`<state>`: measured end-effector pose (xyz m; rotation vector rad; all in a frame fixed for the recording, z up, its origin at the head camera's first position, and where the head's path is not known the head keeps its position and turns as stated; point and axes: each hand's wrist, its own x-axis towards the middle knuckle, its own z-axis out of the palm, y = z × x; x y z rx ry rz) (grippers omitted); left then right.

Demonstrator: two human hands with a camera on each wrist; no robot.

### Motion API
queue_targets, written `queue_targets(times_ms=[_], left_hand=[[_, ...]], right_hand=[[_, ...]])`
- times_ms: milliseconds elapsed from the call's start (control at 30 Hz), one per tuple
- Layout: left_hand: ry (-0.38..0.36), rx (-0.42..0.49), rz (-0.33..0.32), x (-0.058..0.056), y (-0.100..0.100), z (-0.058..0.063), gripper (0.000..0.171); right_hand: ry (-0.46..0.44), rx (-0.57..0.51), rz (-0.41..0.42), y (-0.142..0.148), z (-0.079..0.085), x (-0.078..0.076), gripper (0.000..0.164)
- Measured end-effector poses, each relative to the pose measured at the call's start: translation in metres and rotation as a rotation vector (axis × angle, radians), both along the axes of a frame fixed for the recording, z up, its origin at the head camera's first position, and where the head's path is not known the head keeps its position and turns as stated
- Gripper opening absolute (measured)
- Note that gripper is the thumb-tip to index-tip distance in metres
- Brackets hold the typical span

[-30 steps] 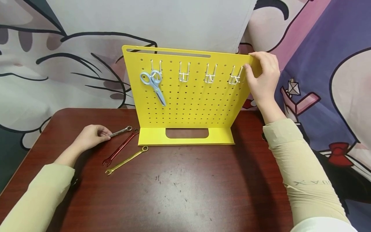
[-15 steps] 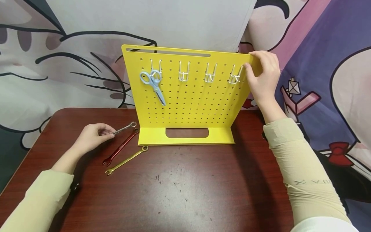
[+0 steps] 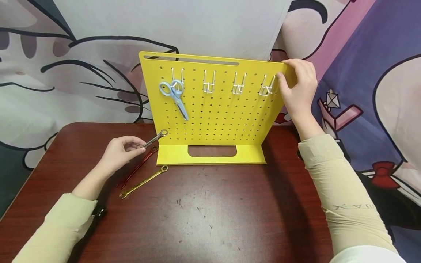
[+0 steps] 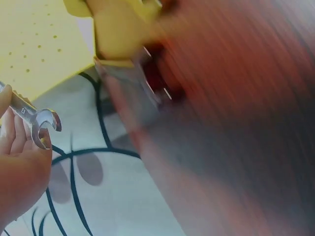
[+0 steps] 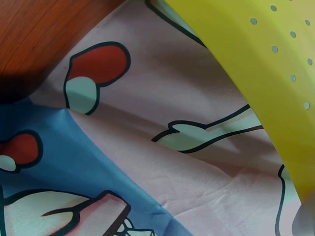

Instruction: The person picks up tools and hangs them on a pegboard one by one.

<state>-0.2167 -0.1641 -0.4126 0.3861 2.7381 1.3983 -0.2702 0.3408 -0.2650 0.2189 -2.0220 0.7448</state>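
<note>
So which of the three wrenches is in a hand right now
The silver wrench, pinched in the left hand; the red wrench and gold wrench lie on the table.

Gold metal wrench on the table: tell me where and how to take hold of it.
Pinch the gold metal wrench at mid-shaft, probably best from above and the near side: it lies flat, its slim, straight shaft bare between wider ends, while the shiny red wrench lies beyond its far side.

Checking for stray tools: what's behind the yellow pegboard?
Behind the pegboard, a cartoon-printed backdrop shows above and at both sides. The area directly behind the panel is covered, so I can't tell whether anything lies there.
</note>
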Motion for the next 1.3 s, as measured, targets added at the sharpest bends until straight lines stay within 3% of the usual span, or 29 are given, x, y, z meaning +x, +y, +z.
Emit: queue_targets(times_ms=[233, 700, 1300], left_hand=[[-0.043, 0.162, 0.025, 0.007, 0.022, 0.006, 0.023], [0.012, 0.444, 0.019, 0.006, 0.082, 0.022, 0.024], [0.056, 0.688, -0.023, -0.002, 0.150, 0.052, 0.023]], right_hand=[[0.000, 0.000, 0.002, 0.001, -0.002, -0.002, 0.028], [-0.007, -0.004, -0.009, 0.000, -0.002, -0.001, 0.029], [-0.005, -0.004, -0.010, -0.001, 0.000, 0.000, 0.029]])
